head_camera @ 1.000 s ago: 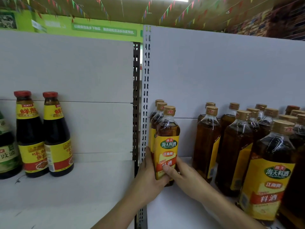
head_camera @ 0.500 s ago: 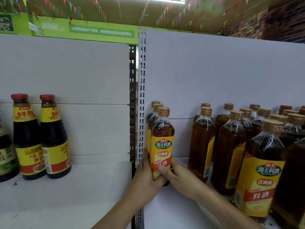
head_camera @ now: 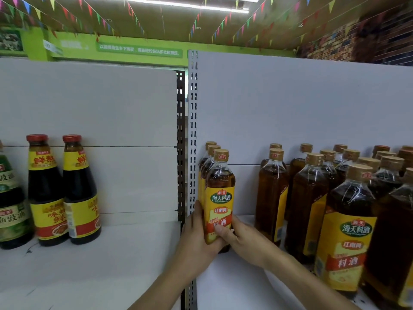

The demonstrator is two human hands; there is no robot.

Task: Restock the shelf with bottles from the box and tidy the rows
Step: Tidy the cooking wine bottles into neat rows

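Just right of the perforated grey metal upright [head_camera: 192, 130], the left hand [head_camera: 196, 238] and right hand [head_camera: 245, 240] clasp the amber, yellow-labelled plastic cooking-wine bottle [head_camera: 220, 198], upright on the white shelf [head_camera: 234, 283]; two matching bottles [head_camera: 213, 151] line up behind it.

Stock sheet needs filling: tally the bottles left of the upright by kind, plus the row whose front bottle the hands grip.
red-cap bottles: 2
green-label bottle: 1
tan-cap bottles, front one gripped by left hand and right hand: 3
Total: 6
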